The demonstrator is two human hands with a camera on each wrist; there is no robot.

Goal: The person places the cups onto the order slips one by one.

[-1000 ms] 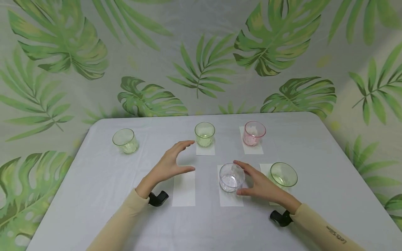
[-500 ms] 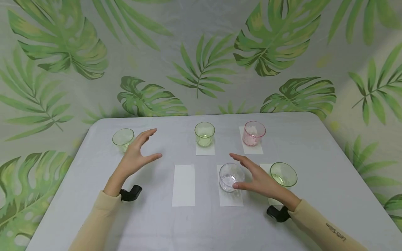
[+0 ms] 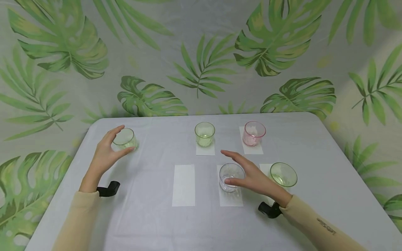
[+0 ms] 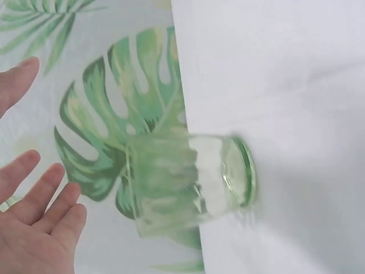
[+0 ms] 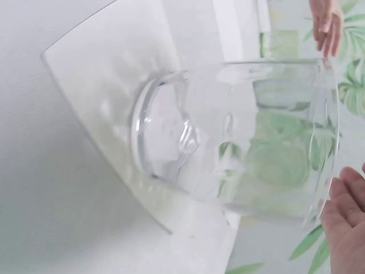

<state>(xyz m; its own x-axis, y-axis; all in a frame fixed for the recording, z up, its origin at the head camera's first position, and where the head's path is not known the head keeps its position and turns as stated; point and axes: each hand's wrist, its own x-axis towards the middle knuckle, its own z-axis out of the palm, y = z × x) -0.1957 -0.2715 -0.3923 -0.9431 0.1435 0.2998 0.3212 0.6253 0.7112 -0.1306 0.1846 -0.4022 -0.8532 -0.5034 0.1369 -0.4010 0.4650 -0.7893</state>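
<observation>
My left hand (image 3: 102, 155) is at the table's far left, fingers and thumb spread beside a pale green glass (image 3: 127, 139). In the left wrist view that green glass (image 4: 182, 185) stands on the white tabletop, a gap between it and the relaxed fingers (image 4: 60, 217). My right hand (image 3: 254, 176) hovers over a clear glass (image 3: 228, 169), thumb and fingers apart and nothing gripped. The right wrist view has the clear glass (image 5: 228, 137) upright on a white paper strip (image 5: 85, 63), with fingertips (image 5: 342, 197) near its rim.
At the back, a green glass (image 3: 205, 134) and a pink glass (image 3: 254, 133) stand on paper strips. Another green glass (image 3: 283, 174) is on a strip beneath the right forearm's side. A bare paper strip (image 3: 183, 184) lies front centre. Leaf-print cloth (image 3: 201, 69) hangs behind.
My left hand has swept left from the centre to the far-left green glass. My right hand has let go of the clear glass, lifting slightly and shifting left over it.
</observation>
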